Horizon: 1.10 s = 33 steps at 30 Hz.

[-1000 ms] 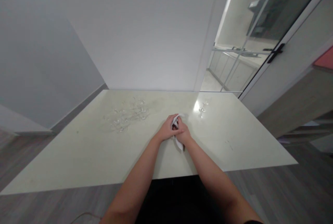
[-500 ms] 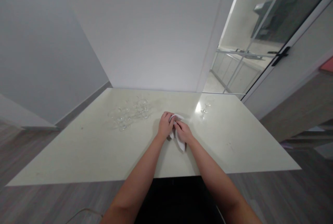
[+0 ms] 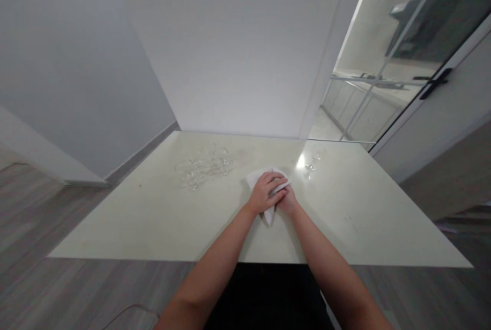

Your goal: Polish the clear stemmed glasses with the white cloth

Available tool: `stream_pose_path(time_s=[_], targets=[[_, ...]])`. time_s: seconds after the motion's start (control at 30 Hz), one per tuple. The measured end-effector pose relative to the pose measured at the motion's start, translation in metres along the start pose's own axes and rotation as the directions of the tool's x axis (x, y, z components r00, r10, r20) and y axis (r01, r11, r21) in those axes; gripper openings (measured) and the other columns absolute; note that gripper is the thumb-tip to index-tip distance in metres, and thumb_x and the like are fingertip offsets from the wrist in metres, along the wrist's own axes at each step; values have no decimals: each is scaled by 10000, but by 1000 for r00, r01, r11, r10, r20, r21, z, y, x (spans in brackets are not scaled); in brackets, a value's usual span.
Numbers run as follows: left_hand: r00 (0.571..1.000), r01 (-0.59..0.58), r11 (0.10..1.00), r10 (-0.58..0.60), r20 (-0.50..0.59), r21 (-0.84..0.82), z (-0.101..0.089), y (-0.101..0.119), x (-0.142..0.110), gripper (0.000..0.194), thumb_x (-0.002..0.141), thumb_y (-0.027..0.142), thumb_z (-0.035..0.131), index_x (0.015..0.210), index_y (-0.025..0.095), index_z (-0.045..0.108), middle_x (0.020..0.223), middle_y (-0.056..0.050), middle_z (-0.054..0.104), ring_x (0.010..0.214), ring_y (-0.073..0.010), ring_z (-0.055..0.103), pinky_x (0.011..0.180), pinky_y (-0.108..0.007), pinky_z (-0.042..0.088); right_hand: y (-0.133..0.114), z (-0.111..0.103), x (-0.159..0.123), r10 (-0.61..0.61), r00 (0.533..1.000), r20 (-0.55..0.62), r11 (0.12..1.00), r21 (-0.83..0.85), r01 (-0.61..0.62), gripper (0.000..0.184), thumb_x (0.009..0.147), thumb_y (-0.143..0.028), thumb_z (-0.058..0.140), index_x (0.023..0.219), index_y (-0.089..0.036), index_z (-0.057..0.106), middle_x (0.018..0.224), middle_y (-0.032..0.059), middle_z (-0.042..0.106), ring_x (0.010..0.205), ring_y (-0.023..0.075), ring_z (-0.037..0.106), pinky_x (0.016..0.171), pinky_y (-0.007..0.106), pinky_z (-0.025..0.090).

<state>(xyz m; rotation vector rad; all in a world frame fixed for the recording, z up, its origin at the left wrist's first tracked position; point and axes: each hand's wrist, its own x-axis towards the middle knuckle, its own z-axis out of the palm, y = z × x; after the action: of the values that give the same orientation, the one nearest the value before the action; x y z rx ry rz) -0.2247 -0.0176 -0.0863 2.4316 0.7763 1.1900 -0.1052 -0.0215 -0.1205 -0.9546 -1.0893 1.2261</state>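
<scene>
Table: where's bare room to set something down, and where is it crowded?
The table is bare along its near edge left of the left hand, and right of the right hand. Crowded: the cluster of glasses far left, the white cloth centre, a lone glass.

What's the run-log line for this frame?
left hand: on white cloth | right hand: gripping cloth | clear glasses: clustered left of hands on table | lone glass: right

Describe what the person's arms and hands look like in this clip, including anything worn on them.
Both arms are bare from the bottom edge of the picture to the wrists: no sleeves, watch or bracelet show. The left hand and right hand wear no gloves, and no rings can be made out on the fingers at this size. Dark clothing shows between the arms below the table edge.
</scene>
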Motion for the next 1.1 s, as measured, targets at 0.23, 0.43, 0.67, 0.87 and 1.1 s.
stream_pose_path(time_s=[0.23,0.43,0.67,0.87,1.1], targets=[[990,-52,984,74,122,-170,1,15,-2,607,907,449,546,1458,228,416,1492,-128,467,1362,-273,459,1107,-451,411,-22,2,3,-13,1000,-3,990,140,13,498,792,-618,634,1087,-219,670,997,84,736,1084,279,654,896,422,547],[757,195,964,-265,-597,-180,-16,-13,2,372,930,411,508,1239,204,482,1151,-114,584,1024,-199,603,869,-340,506,-20,-11,6,-13,992,-124,920,388,60,766,730,-888,404,1120,-274,643,1091,82,718,1102,282,645,900,454,538],[177,487,800,-485,-857,-352,-42,-69,-6,550,863,354,632,1290,230,308,1036,-34,472,821,-110,521,701,-232,434,-10,-13,5,39,992,-119,933,361,7,898,693,-953,252,1140,-276,638,1145,110,702,1054,286,665,824,447,562],[119,588,720,-527,-842,-367,-40,-87,-10,696,713,321,801,1270,181,408,1094,-48,437,871,-132,489,913,-341,442,-17,-18,-2,53,998,-14,848,529,-38,887,703,-933,303,1172,-264,647,1229,129,668,1067,308,661,845,503,548],[129,627,708,-505,-854,-324,-45,-88,-13,531,726,319,797,1165,178,535,1148,-80,464,913,-165,543,936,-377,453,-19,-17,-2,77,997,-25,871,489,-55,872,678,-931,364,1164,-271,661,1255,129,662,1109,321,641,863,504,541]])
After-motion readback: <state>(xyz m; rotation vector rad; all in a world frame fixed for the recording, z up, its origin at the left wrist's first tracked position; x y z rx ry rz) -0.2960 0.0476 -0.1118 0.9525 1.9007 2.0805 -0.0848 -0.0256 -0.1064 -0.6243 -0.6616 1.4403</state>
